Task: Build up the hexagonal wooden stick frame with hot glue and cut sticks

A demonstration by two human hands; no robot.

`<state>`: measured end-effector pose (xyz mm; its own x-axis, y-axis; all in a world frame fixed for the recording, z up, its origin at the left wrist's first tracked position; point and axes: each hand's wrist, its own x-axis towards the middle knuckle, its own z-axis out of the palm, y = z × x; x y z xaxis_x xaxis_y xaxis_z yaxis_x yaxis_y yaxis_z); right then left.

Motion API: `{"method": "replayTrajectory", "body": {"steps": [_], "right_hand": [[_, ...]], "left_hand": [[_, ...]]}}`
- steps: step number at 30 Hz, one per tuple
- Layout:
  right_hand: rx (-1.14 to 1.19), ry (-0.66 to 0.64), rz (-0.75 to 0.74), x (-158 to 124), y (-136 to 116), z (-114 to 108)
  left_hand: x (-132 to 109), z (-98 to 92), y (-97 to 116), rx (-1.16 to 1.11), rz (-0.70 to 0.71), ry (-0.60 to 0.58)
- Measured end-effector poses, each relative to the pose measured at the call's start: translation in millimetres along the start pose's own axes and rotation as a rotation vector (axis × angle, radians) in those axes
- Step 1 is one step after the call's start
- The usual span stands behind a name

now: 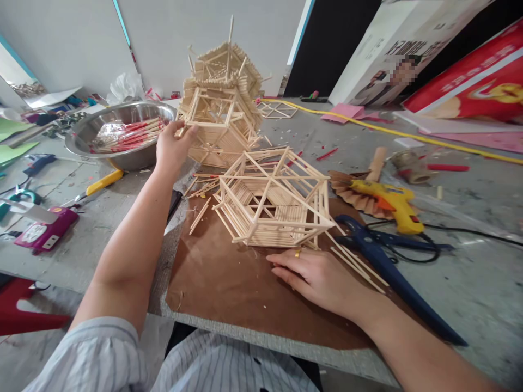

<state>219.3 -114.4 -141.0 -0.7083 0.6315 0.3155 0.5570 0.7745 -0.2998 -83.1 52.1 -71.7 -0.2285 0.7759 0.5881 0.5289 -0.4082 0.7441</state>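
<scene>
At about 11 o'clock on the bench (469,272), the stick tower (223,103) was held by the left hand (174,147), whose grip was closed narrowly, thumb over fingers, on one horizontal stick of its lower tier. The tower's long axis was upright, with the single spire stick pointed to 12 o'clock. The right hand (318,277) was laid flat with its grip spread wide and nothing in it, on the brown sheet (229,283) at 5 o'clock. It lay just beside the hexagonal stick frame (273,198), which was set low with its open face turned upward. Both pieces were judged light, stiff and brittle at the glued joints. They would be better taken at corner joints or cradled under the base than pinched at mid-stick. A steel bowl (122,130) was seen at 10 o'clock and a glue gun (388,201) at 3 o'clock.
</scene>
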Motion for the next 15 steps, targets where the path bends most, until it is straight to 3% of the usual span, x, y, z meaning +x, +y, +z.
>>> {"method": "replayTrajectory", "body": {"steps": [15], "right_hand": [[0.008,-0.010,0.010,-1,3,4]], "left_hand": [[-4,19.6,-18,-0.061,0.049,-0.051]]}}
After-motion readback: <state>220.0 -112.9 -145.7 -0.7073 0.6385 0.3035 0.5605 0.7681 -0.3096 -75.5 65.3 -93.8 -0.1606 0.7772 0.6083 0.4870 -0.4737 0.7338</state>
